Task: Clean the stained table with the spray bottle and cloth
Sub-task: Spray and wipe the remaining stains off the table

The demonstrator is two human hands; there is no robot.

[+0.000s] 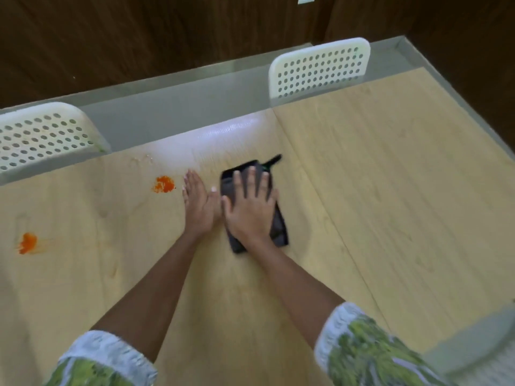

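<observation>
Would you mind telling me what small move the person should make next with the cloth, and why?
Probably slide the dark cloth leftward to the nearer orange stain. The right hand presses flat on the cloth, the left hand rests on the table between them and would need to move aside, and a second orange stain lies farther left.

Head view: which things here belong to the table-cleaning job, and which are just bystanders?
Job:
dark cloth, pressed flat by right hand
left hand, flat on table
near orange stain
far-left orange stain

Bystanders:
left white chair
right white chair

No spray bottle in view.
</observation>
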